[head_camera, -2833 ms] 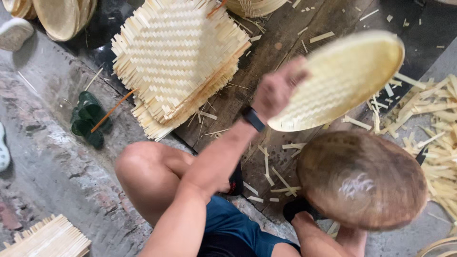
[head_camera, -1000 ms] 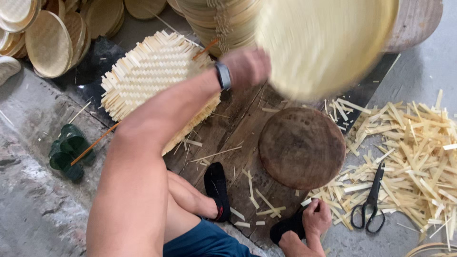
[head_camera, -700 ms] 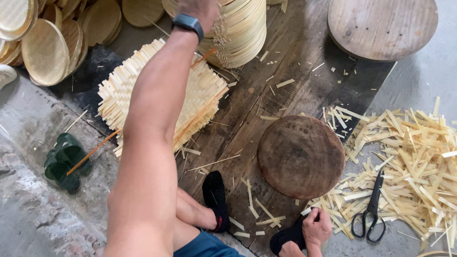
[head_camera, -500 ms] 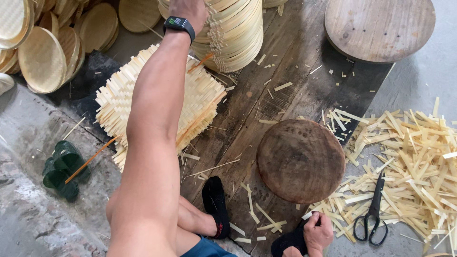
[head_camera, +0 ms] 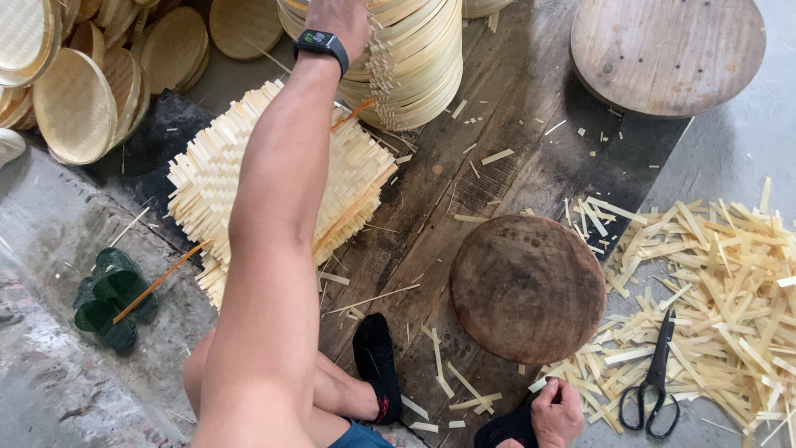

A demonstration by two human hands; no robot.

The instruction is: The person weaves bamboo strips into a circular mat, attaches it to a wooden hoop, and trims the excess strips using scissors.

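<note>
Covering the floor under everything lay a dark plank board (head_camera: pixel 497 174), with the tall stack of woven bamboo trays (head_camera: pixel 414 58) standing at its far end. Compared with a second before, the round tray that the left hand (head_camera: pixel 336 21) had carried in the air was gone from view, and that hand now rested on top of the stack, arm stretched out, black wristwatch (head_camera: pixel 322 41) showing; its grip was cut off by the frame edge, so I could not tell how it stood. Square woven mats (head_camera: pixel 332 174) lay piled beside the arm. A round dark wooden block (head_camera: pixel 527 287) sat nearer, as before. The right hand (head_camera: pixel 557 413) stayed low beside it, fingers curled narrowly, touching bamboo offcuts (head_camera: pixel 721 290). Black scissors (head_camera: pixel 655 386) lay just beside.
</note>
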